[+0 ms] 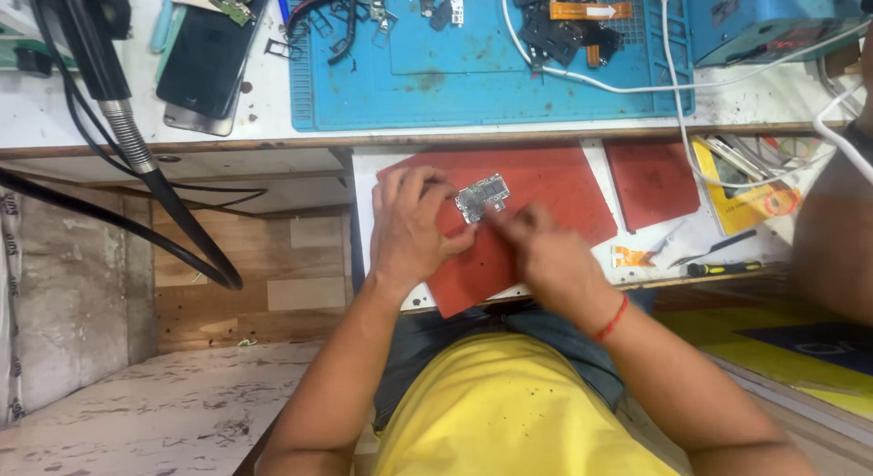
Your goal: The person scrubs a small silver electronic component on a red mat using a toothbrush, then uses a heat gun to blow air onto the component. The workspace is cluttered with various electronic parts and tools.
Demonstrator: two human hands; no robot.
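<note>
A small silvery phone circuit board [483, 198] is held over a red mat [546, 180] on a pulled-out drawer. My left hand [411, 226] grips the board by its lower left edge with the fingertips. My right hand [536, 247] pinches the board's lower right corner; whether it holds a small tool I cannot tell. A red thread is tied around my right wrist.
A blue work mat [427, 71] with phone parts and flex cables lies on the bench above. A dark phone [205, 62] lies to its left, beside a hot-air hose [136, 158]. A second red mat [650, 180], a yellow packet [750, 203], a screwdriver [723, 268] and white cables [677, 85] are on the right.
</note>
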